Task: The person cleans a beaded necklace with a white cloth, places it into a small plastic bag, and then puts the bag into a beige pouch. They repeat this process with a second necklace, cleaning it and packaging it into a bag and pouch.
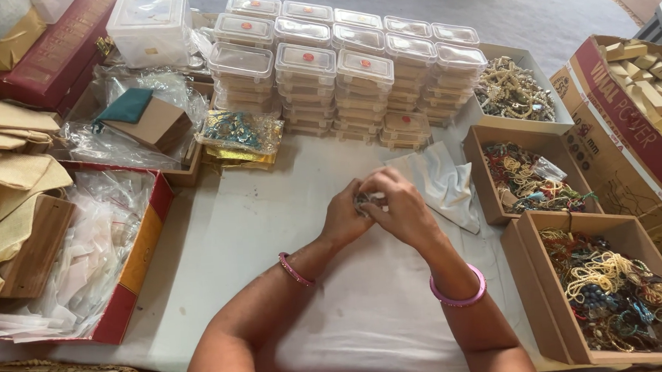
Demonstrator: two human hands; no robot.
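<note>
Both hands, left (346, 214) and right (399, 205), pinch one small jewellery piece (368, 200) at table (272, 228) centre. Filled boxes (355, 77) stack along the far edge; trays (620, 283) remain full.

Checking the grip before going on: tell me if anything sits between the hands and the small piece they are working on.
Nothing visible does. The left hand and right hand meet directly around the small silvery jewellery piece; the crumpled white cloth lies apart, beside the right hand.

Small pale trinket (368, 201), between fingertips
</note>
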